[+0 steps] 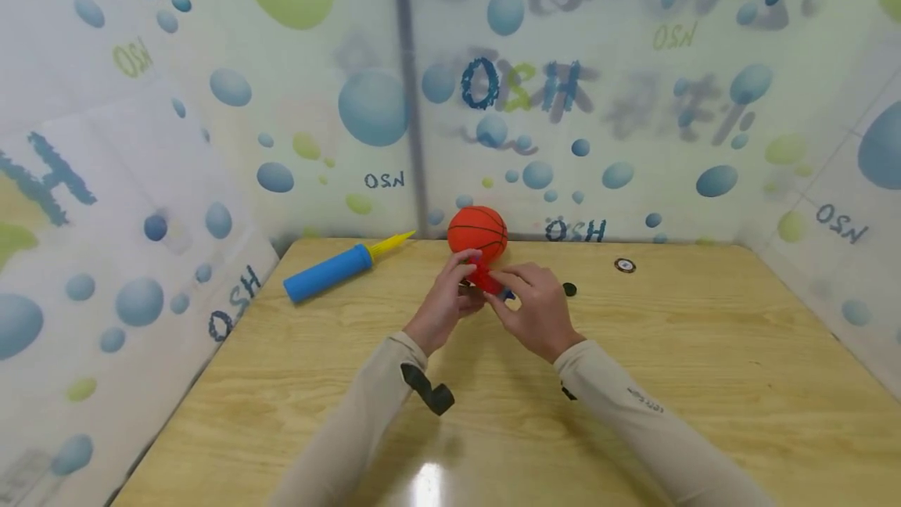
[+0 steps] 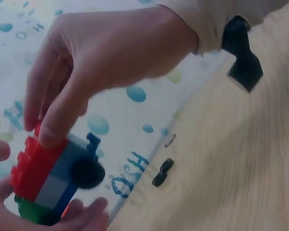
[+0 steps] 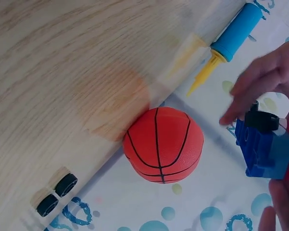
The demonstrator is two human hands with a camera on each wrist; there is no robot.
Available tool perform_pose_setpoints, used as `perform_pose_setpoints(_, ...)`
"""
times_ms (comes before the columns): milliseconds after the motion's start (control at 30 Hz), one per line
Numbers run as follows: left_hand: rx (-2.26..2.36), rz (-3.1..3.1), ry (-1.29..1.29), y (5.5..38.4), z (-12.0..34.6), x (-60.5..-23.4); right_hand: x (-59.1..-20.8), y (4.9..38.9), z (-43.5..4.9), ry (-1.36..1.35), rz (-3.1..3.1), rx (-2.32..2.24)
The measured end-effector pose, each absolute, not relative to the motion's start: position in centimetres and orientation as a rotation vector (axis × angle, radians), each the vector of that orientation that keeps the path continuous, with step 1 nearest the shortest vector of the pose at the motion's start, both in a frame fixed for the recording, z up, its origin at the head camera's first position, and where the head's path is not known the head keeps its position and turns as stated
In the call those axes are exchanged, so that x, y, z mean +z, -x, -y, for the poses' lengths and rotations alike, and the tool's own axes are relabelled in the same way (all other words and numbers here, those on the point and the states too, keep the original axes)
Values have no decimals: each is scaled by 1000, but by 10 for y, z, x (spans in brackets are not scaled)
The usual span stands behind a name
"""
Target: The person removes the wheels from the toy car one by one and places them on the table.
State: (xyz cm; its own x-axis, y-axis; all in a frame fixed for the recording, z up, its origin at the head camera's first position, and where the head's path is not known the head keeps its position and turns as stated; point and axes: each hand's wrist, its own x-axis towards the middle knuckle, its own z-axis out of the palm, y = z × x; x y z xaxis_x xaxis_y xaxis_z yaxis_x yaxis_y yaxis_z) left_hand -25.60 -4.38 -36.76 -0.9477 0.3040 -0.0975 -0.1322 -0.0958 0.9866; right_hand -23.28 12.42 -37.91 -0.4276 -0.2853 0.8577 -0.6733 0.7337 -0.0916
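Observation:
Both hands hold a toy block car (image 2: 55,175) in front of the ball. It has red studded bricks (image 2: 36,168), a blue base (image 3: 267,149), a green piece (image 2: 33,211) and a black wheel (image 2: 87,172). My left hand (image 1: 445,300) grips it from the left, its thumb pressed on the red part in the left wrist view. From the other side my right hand (image 1: 536,310) pinches the car with thumb and fingers. Fingers hide much of the car in the head view.
Behind the hands sits an orange-red toy basketball (image 1: 478,231). A blue hand pump (image 1: 329,272) with a yellow nozzle lies at the left. Right of the hands are a pair of black toy wheels (image 3: 56,195) and a round disc (image 1: 624,265). Patterned sheets (image 1: 317,139) wall the wooden table (image 1: 669,366).

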Motion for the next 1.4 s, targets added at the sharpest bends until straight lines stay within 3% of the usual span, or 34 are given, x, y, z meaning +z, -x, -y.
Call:
perform_pose_setpoints(133, 1921, -1992, -224, 255, 54, -371, -379, 235, -127, -705, 2019, 554)
perform_pose_setpoints(400, 1174, -2845, -645, 248, 70, -384, -380, 238, -140, -629, 2253, 892)
perform_pose_setpoints(700, 1331, -2608, -1115, 250, 78, -373, -368, 239, -161, -573, 2545, 1620)
perform_pose_setpoints(1400, 1431, -2114, -945, 253, 71, -370, -368, 245, -166, -683, 2660, 1727)
